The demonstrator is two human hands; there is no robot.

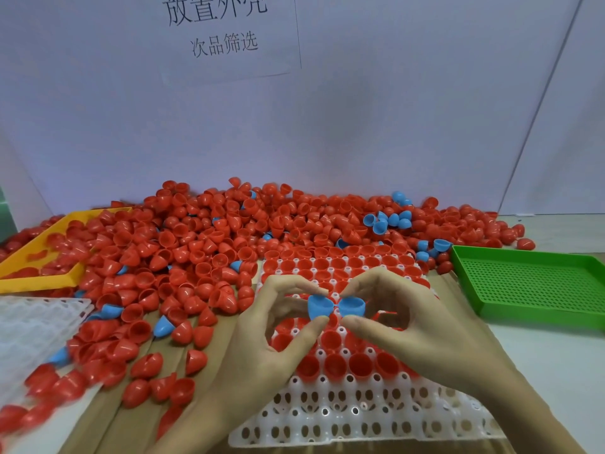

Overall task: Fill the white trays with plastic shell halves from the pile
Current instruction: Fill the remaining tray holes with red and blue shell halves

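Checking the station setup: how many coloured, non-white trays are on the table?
2: a yellow tray at the left, part-buried by red shells, and a green tray at the right.

Bright, even, cool light from overhead. Soft shadows only: faint grey patch on the wall (327, 103), dim shade under the hands on the tray (343, 407). Small glints of glare on the red shells (183, 237). Centre fairly sharp; lower left corner smeared, shells and clear tray (29, 326) there blurred. Wide-angle bending at the edges, wall seams leaning. Slight softness overall, printed sign (222, 24) still legible.
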